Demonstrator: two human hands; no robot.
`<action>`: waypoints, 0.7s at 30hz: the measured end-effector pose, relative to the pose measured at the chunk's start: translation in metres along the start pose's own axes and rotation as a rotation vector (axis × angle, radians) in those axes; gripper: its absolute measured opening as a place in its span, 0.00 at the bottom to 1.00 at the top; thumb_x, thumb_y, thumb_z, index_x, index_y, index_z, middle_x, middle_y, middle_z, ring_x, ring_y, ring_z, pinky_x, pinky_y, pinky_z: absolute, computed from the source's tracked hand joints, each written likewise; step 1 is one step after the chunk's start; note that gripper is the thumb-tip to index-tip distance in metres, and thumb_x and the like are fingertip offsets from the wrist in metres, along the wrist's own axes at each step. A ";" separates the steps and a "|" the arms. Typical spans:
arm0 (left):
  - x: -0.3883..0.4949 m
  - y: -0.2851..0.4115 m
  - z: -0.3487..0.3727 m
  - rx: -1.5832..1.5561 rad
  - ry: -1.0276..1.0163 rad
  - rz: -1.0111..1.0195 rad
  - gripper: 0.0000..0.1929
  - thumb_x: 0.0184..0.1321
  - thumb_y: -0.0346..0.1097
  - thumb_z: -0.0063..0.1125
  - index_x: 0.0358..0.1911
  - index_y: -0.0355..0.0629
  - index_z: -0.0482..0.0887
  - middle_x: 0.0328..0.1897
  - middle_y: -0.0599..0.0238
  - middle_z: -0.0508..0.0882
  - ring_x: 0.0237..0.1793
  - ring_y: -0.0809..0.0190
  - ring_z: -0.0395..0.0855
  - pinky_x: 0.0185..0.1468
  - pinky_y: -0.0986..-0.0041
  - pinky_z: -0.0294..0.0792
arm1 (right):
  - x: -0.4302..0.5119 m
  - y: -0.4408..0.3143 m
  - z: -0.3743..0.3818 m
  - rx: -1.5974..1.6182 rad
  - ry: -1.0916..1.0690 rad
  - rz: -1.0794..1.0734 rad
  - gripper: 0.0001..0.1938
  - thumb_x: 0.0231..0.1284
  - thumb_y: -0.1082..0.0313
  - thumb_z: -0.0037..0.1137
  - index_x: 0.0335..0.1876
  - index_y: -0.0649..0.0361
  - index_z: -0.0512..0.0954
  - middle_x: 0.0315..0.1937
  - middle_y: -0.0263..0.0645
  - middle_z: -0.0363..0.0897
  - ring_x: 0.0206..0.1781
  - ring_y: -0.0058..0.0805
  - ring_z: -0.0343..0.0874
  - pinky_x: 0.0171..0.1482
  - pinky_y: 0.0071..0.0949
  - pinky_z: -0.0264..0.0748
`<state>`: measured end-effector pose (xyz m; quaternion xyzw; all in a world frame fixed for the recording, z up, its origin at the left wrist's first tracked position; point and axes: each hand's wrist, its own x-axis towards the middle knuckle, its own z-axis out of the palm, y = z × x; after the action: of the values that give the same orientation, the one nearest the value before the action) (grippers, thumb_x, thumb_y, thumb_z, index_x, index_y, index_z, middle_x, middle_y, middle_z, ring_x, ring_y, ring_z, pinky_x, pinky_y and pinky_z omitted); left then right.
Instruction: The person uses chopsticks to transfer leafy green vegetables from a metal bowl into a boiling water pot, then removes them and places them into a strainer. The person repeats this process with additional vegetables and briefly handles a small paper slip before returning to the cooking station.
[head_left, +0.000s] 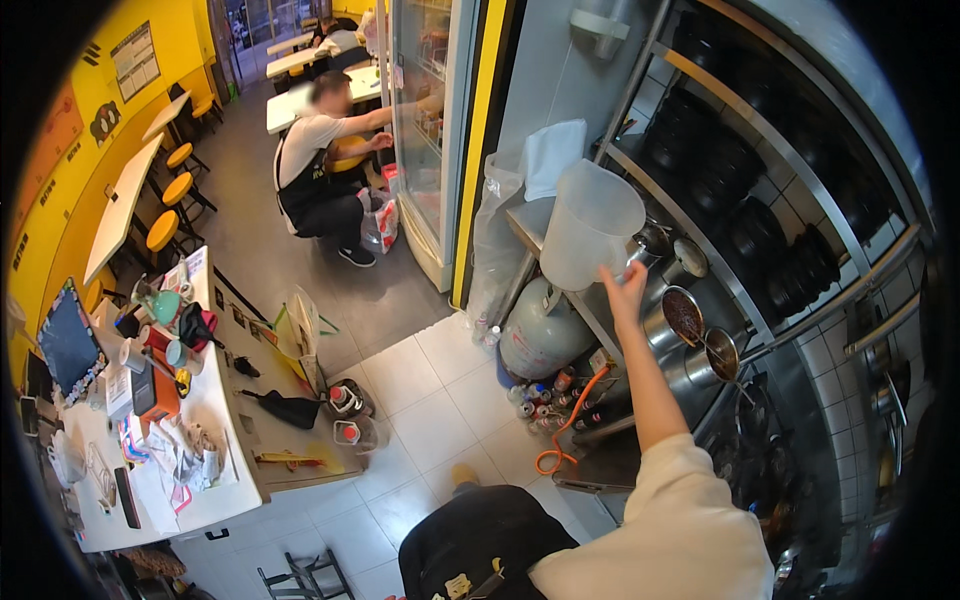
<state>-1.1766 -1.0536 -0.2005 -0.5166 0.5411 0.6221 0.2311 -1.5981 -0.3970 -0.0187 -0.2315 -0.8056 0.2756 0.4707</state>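
My right hand grips the handle of a large translucent plastic pitcher, which is tilted over the corner of a steel counter. A white cloth lies behind the pitcher. To the right of my hand stand a metal pot of dark red sauce and another metal pot with a ladle. Below the counter is a grey gas cylinder. Of my left hand only a sliver of fingertips shows at the bottom edge, beside my black apron; what it holds is hidden.
A person crouches at a glass-door fridge, one arm reaching in. Bottles and an orange hose are on the floor below the counter. Stacked black bowls fill the shelves. A cluttered white counter stands left, with large jugs beside it.
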 end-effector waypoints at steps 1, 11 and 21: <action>-0.001 -0.004 -0.001 0.076 -0.063 -0.001 0.12 0.54 0.35 0.52 0.39 0.37 0.75 0.26 0.58 0.80 0.24 0.59 0.78 0.32 0.71 0.69 | 0.013 -0.003 0.009 0.096 -0.022 0.125 0.30 0.39 0.58 0.68 0.45 0.63 0.63 0.33 0.37 0.66 0.36 0.27 0.66 0.39 0.23 0.67; -0.008 0.012 0.013 0.605 -0.077 0.355 0.18 0.53 0.41 0.50 0.46 0.41 0.74 0.38 0.53 0.80 0.41 0.50 0.76 0.43 0.61 0.68 | 0.003 -0.027 0.049 0.192 -0.103 0.064 0.19 0.53 0.64 0.59 0.35 0.58 0.57 0.21 0.35 0.64 0.17 0.22 0.62 0.22 0.24 0.64; 0.027 0.078 0.048 0.598 -0.092 0.314 0.22 0.50 0.38 0.56 0.50 0.41 0.71 0.35 0.54 0.80 0.38 0.52 0.77 0.41 0.63 0.69 | -0.032 -0.049 0.063 0.416 -0.024 0.091 0.24 0.47 0.59 0.63 0.37 0.63 0.58 0.27 0.46 0.66 0.28 0.40 0.70 0.32 0.32 0.69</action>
<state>-1.2709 -1.0408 -0.1965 -0.3078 0.7615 0.4866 0.2977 -1.6449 -0.4678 -0.0318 -0.1621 -0.7258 0.4594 0.4857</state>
